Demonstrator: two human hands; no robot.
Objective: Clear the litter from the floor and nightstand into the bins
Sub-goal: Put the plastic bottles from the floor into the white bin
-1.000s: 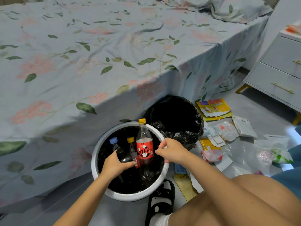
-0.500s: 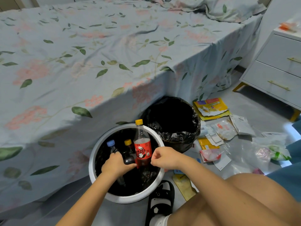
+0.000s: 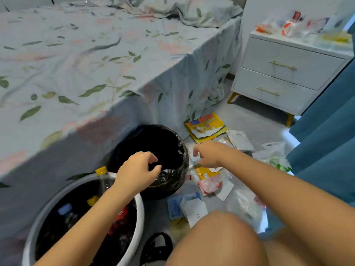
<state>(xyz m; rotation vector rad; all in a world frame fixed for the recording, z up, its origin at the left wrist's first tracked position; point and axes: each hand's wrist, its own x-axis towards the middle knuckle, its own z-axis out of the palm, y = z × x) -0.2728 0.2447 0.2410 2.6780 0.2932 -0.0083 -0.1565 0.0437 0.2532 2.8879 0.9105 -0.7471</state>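
A white-rimmed bin (image 3: 141, 206) at lower left holds several plastic bottles, one with a yellow cap (image 3: 101, 170) and a red label. Behind it stands a bin lined with a black bag (image 3: 180, 150). My left hand (image 3: 136, 171) hovers over the black bin's near rim, fingers apart and empty. My right hand (image 3: 208, 153) reaches over the floor litter just right of that bin, fingers spread, holding nothing. Wrappers lie scattered there: a yellow packet (image 3: 205, 126), white sachets (image 3: 240, 140), a pink wrapper (image 3: 210, 184), a blue card (image 3: 174, 207).
The bed with a floral sheet (image 3: 86, 64) fills the left and back. A white nightstand (image 3: 284, 73) at right carries more wrappers (image 3: 292, 25) on top. A blue curtain (image 3: 330, 116) hangs at far right. My knee (image 3: 217, 239) and a black sandal (image 3: 157, 248) are in front.
Both hands have let go of the bottles in the white bin and moved up and right; the left is over the black bin, the right over the floor wrappers. The view swung right.
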